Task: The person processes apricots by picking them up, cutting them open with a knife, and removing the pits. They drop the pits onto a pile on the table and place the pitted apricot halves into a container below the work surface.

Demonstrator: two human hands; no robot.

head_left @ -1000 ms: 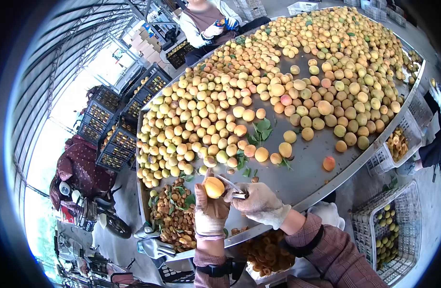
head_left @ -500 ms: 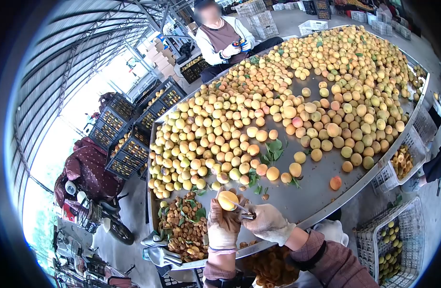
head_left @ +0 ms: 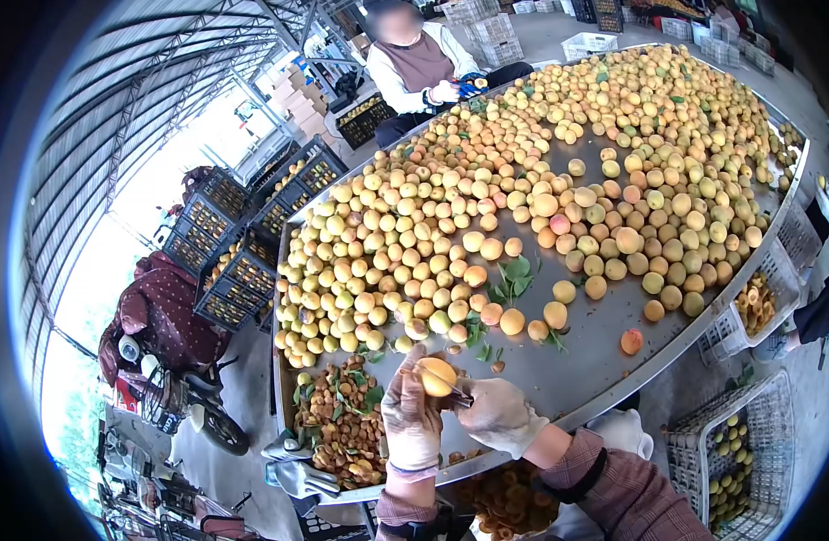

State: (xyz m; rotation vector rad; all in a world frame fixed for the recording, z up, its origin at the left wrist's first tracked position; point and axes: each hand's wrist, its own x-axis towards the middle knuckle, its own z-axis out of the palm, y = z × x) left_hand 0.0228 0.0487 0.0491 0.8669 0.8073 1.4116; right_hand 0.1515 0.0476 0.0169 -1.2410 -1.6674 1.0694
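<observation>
My left hand (head_left: 411, 422), in a pale glove with bare-looking fingertips, grips a yellow-orange apricot (head_left: 437, 376) above the near edge of the metal table (head_left: 558, 379). A cut line runs around the fruit. My right hand (head_left: 501, 418), also gloved, is closed around a small knife (head_left: 463, 395) whose metal end meets the apricot's right side; most of the tool is hidden. Just beyond my hands lie whole apricots (head_left: 405, 261) and green leaves (head_left: 512, 281). Left of my left hand is a heap of brown pits (head_left: 347, 433). Below the table edge sit apricot halves (head_left: 509, 500).
Grey gloves (head_left: 299, 469) lie at the table's left corner. Plastic crates (head_left: 739, 451) stand to the right, and stacked black crates (head_left: 238, 279) to the left near a parked scooter (head_left: 175, 379). Across the table a person (head_left: 423, 63) sits handling fruit.
The apricot has turned in my left hand and shifted slightly right. My right hand has moved a little left and up, bringing the knife closer against the fruit. The person opposite has lowered their hands.
</observation>
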